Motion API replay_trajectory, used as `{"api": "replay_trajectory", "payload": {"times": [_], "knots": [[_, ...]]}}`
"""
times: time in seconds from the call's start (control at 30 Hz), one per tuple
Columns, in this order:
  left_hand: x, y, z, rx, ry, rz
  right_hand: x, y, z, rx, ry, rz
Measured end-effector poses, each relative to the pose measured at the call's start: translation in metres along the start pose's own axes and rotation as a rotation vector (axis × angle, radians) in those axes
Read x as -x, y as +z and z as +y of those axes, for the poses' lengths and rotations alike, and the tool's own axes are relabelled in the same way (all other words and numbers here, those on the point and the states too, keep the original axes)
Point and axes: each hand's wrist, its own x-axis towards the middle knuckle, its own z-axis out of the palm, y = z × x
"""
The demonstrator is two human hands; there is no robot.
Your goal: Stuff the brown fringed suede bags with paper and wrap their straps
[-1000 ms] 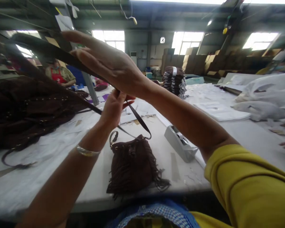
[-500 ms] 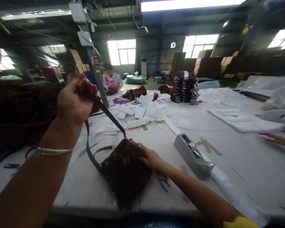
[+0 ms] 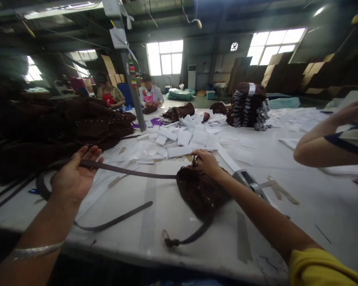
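Windows (image 3: 164, 58) are lighting a dim workshop, where a long white desk (image 3: 119, 246) is carrying leatherwork and paper scraps. What is changing most is the strap (image 3: 131, 171): half a second ago it was rising above the brown bag (image 3: 195, 188), and now it is running low and sideways to the left. That is seemingly spreading the strap clear of the bag, with a loose end (image 3: 137, 209) and a ringed clasp (image 3: 170, 241) now lying plainly in sight. The bag itself is sitting mid-desk, turned and tilting, its lower edge blurring, so I cannot tell whether it is resting fully on the surface. The right grip (image 3: 209, 163) is closing on the bag's top, its forearm covering part of the bag. The left grip (image 3: 73, 176) is carrying the strap across its half-spread fingers; whether the thumb is pinning it, I cannot tell. A dark pile (image 3: 98, 123) is crowding the space just beyond the left grip, a grey dispenser (image 3: 247, 178) is standing near the right forearm, and white slips (image 3: 185, 137) are covering the desk behind the bag. A co-worker's bent arm (image 3: 322, 139) is now reaching in from the right.
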Motion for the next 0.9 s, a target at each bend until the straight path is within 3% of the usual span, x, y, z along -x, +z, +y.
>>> {"api": "replay_trajectory", "payload": {"times": [0.13,0.2,0.3,0.4,0.5,0.63,0.73,0.8,0.9], "knots": [[0.017,-0.031,-0.011,-0.006,0.011,0.077,0.014,0.041,-0.039,0.178,-0.264,-0.004],[0.023,-0.048,-0.013,-0.031,0.019,0.111,0.018,0.051,-0.045,0.344,-0.239,0.02],[0.029,-0.075,-0.019,-0.1,-0.012,0.144,0.016,0.062,-0.043,0.365,-0.196,0.035],[0.039,-0.095,-0.028,-0.144,-0.058,0.174,0.01,0.077,-0.038,0.19,-0.327,-0.106],[0.054,-0.103,-0.033,-0.184,-0.105,0.215,0.003,0.094,-0.034,0.182,-0.417,-0.255],[0.073,-0.111,-0.037,-0.324,-0.144,0.231,-0.005,0.103,-0.023,0.292,-0.332,-0.332],[0.081,-0.129,-0.043,-0.456,-0.179,0.227,-0.012,0.099,-0.013,0.273,-0.32,-0.374],[0.087,-0.145,-0.048,-0.587,-0.289,0.173,-0.014,0.095,-0.007,0.235,-0.325,-0.392],[0.097,-0.157,-0.056,-0.792,-0.606,0.029,-0.015,0.092,0.002,0.127,-0.304,-0.37]]}}
